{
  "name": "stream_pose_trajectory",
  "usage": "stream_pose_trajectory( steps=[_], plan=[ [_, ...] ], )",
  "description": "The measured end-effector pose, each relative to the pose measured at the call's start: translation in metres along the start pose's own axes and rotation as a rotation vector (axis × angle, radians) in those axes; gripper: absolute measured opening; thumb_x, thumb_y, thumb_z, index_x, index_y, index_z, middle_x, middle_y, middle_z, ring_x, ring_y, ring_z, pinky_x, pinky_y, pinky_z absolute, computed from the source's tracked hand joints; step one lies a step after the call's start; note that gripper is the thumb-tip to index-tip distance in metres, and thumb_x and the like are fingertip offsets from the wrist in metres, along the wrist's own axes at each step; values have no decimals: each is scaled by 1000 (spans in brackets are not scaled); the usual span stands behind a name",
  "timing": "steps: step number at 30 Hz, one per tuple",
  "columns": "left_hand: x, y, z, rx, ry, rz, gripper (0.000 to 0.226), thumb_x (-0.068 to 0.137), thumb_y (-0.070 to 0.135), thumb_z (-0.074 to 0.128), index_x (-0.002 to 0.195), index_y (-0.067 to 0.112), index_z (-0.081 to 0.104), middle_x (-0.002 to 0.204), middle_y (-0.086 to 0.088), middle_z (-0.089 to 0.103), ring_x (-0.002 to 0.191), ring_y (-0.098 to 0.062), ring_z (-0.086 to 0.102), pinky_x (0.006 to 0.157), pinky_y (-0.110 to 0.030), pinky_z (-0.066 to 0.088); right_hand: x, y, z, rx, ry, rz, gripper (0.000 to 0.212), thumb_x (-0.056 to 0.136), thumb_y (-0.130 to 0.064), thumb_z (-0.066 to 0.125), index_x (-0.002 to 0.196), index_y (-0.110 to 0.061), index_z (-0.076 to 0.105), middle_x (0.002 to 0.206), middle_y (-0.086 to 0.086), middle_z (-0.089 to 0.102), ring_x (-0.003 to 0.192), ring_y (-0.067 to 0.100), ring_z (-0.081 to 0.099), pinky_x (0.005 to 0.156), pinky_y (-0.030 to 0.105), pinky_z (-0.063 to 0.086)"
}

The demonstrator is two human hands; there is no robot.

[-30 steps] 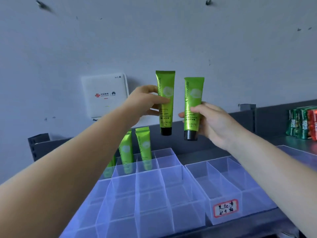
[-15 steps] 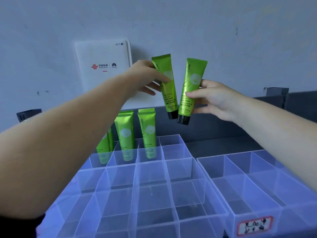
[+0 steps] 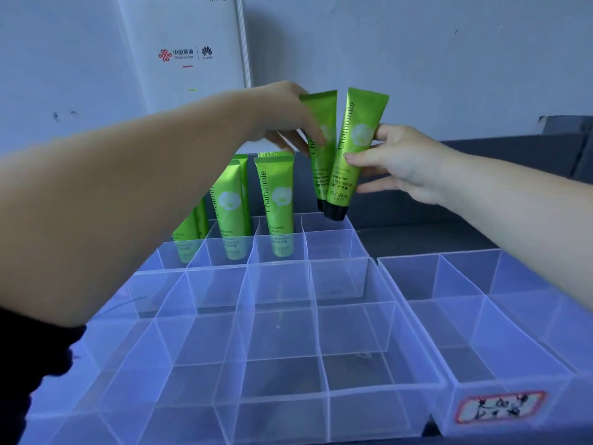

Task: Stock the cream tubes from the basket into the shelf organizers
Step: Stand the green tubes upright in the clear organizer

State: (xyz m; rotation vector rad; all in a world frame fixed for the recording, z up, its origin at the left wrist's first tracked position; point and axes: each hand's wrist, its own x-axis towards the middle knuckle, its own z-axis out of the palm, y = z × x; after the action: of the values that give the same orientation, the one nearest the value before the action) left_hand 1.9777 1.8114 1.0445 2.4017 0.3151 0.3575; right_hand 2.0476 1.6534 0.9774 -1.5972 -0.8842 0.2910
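Two tubes poised over the back-right cell

Left hand (image 3: 282, 117) pinches one cream tube (image 3: 319, 146), right hand (image 3: 404, 162) the other tube (image 3: 354, 149); caps hang below the fingers, just above the organizer (image 3: 349, 393). Lower them upright, one at a time.

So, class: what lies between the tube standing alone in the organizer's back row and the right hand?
In the head view, the two held tubes: the left hand's tube, then the right hand's tube, between the standing tube and the right hand.
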Motion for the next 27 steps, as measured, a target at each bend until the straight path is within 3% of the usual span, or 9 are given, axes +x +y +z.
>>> stream_pose_trajectory(
  steps=[2, 4, 6, 11, 14, 19, 24, 27],
  plan=[
    [2, 1, 2, 36, -44, 5, 63, 71, 5, 76, 128, 7, 50, 87, -4, 74, 76, -20, 72, 84, -37, 53, 0, 1, 1, -22, -40, -1, 15, 88, -8, 60, 98, -20, 58, 100, 0, 68, 85, 17, 68, 75, 34, 57],
    [1, 2, 4, 77, -63, 18, 32, 73, 5, 73, 103, 10, 62, 87, -4, 73, 81, -22, 72, 93, -41, 50, 0, 2, 2, -40, -60, 0, 15, 89, -10, 59, 100, -19, 58, 103, -1, 67, 87, 16, 67, 74, 33, 57],
    [0, 1, 6, 103, -65, 22, 20, 74, 6, 73, 88, 14, 62, 85, -5, 73, 78, -19, 70, 94, -39, 48, 0, 5, 3, -33, -51, 7, 19, 88, -9, 60, 106, -16, 57, 108, 2, 66, 94, 16, 66, 74, 33, 57],
    [3, -2, 7, 142, -93, -6, 24, 75, 16, 75, 95, 15, 61, 96, -11, 73, 75, -14, 69, 74, -27, 43, -2, 14, 5, -37, -32, 27, 20, 86, -8, 62, 104, -15, 58, 109, 4, 66, 98, 14, 65, 76, 33, 56],
    [6, -3, 7, 155, -93, -19, 14, 79, 20, 72, 86, 12, 64, 72, -3, 74, 64, -10, 69, 61, -21, 37, -3, 17, 5, -45, -16, 26, 31, 85, -6, 64, 114, -13, 56, 107, 2, 67, 96, 13, 65, 77, 33, 56],
    [7, -3, 10, 148, -115, 13, 20, 81, 16, 70, 98, 6, 67, 58, 0, 70, 46, -6, 62, 61, -20, 40, -6, 19, 5, -81, -10, 22, 31, 84, -7, 66, 112, -13, 57, 102, 1, 69, 91, 10, 66, 73, 29, 57],
    [7, -1, 13, 186, -150, 34, 5, 80, 7, 66, 84, 5, 69, 75, -9, 73, 74, -18, 68, 88, -30, 49, -7, 21, 8, -130, -35, -6, 28, 83, -4, 66, 109, -13, 59, 93, 1, 67, 83, 8, 65, 69, 20, 57],
    [9, -4, 15, 234, -157, 32, 17, 82, 5, 62, 95, -4, 67, 68, -5, 72, 62, -13, 65, 72, -22, 50, -7, 24, 10, -162, -50, -6, 29, 81, -3, 68, 108, -9, 61, 95, 7, 66, 83, 12, 65, 71, 20, 57]
  ],
)
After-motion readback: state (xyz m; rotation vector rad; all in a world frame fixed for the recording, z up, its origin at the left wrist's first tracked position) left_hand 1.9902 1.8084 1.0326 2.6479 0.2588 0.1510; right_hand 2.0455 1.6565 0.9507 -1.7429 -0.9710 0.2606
